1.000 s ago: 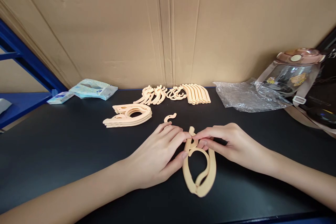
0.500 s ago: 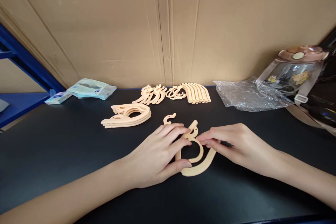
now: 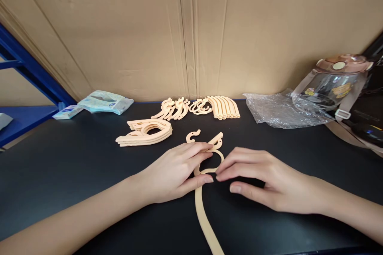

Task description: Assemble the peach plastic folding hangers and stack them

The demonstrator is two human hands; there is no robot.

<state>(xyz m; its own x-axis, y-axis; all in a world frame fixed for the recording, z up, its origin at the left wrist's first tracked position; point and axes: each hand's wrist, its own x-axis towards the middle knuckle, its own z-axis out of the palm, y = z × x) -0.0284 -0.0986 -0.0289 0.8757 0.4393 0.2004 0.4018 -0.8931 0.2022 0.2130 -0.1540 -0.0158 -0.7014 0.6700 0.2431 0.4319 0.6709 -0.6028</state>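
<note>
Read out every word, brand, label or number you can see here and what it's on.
Nothing can be read for certain.
Small pack: blue mark, too small and blurred to read.
Larger pack: print too blurred to read.
Clear bottle: cartoon stickers, no legible words.
Dark object at right: tiny blue mark, unreadable.
Cream hanger: no lettering visible.

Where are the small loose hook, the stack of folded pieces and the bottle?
Small loose hook [image 3: 188,136]: head view, on its curve.
Stack of folded pieces [image 3: 138,138]: head view, on the top piece's near bar.
Bottle [image 3: 328,84]: head view, on its clear body.
</note>
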